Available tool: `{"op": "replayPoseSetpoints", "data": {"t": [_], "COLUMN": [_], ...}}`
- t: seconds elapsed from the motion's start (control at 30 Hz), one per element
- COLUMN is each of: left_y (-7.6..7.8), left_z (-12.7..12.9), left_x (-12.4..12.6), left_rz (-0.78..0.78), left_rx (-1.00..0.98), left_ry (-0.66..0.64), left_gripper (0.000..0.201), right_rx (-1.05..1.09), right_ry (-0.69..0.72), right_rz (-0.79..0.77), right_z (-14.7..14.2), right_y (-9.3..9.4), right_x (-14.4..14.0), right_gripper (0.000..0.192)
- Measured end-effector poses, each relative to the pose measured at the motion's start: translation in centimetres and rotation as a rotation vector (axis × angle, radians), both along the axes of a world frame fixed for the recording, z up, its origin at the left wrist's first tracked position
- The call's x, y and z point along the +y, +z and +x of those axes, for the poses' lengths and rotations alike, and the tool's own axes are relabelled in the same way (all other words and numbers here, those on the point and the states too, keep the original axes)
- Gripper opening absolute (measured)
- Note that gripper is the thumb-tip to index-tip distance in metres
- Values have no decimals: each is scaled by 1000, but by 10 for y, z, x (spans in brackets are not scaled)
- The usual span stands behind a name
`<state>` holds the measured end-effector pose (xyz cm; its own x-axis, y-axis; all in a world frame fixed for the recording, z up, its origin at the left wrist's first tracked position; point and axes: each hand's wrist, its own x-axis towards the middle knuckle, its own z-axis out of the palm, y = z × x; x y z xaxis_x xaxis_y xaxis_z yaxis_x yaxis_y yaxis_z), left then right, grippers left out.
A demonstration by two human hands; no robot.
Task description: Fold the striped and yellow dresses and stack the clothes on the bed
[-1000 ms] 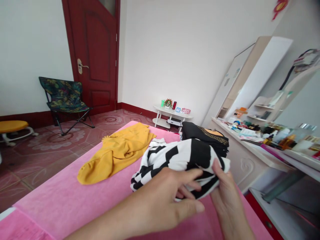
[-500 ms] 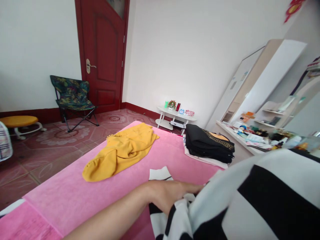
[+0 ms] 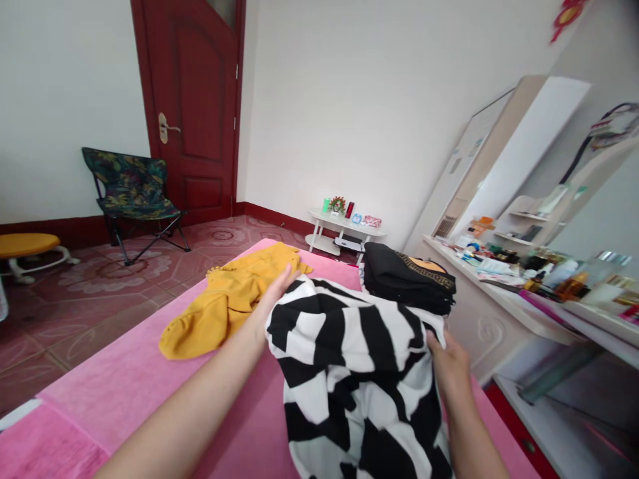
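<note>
Black-and-white striped garment (image 3: 349, 372): nearest item, held up and spread over the near end of the pink bed cover (image 3: 124, 392), its lower part hanging toward the camera. Left hand (image 3: 276, 291): at the garment's upper left corner, fingers extended and nearly flat along the edge; whether the thumb pinches the cloth behind cannot be told. Right hand (image 3: 452, 362): at the garment's right edge, fingers curled onto the fabric and apparently gripping it, though the fingertips are hidden by cloth. Step in hand, by judgement: the garment is being opened out and squared between both hands; a next move would call for an even pull at both corners so that it lies flat without creases. Yellow garment (image 3: 234, 299): lies crumpled on the cover just left of the striped garment, close to the left hand. Folded black clothes (image 3: 407, 278): stacked on the cover just beyond the striped garment, to its right. Dressing table (image 3: 504, 303): farther right of the garment, top crowded with small bottles. Low white side table (image 3: 344, 229): beyond the garment, against the wall. Folding chair (image 3: 132, 196) and red door (image 3: 187, 106): far left of it.
</note>
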<state>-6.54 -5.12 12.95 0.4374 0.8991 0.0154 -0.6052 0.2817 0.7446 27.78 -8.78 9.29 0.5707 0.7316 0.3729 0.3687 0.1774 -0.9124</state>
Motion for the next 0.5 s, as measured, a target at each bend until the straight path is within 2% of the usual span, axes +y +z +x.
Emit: {"op": "replayPoseSetpoints", "data": {"t": [0.07, 0.17, 0.23, 0.33, 0.4, 0.43, 0.5], "left_y": [-21, -47, -57, -65, -67, -68, -65], "left_z": [1, 5, 4, -2, -6, -7, -8], "left_x": [9, 15, 18, 22, 27, 29, 34], "left_rz": [-84, -36, 35, 82, 89, 93, 121], "left_rx": [149, 417, 589, 802, 868, 863, 777], "left_ry": [-73, -153, -185, -220, -160, -73, 204], "left_gripper": [56, 51, 48, 31, 26, 27, 31], "right_rx": [56, 128, 140, 168, 183, 196, 234], "right_ry": [-24, -98, -202, -306, -308, -277, -138], "right_rz": [4, 115, 234, 383, 406, 377, 202], "right_z": [3, 8, 9, 9, 8, 7, 5], "right_y": [-11, -17, -15, -10, -7, -6, -8], "right_x": [3, 8, 9, 8, 7, 6, 5], "right_gripper": [44, 50, 50, 49, 48, 48, 50]}}
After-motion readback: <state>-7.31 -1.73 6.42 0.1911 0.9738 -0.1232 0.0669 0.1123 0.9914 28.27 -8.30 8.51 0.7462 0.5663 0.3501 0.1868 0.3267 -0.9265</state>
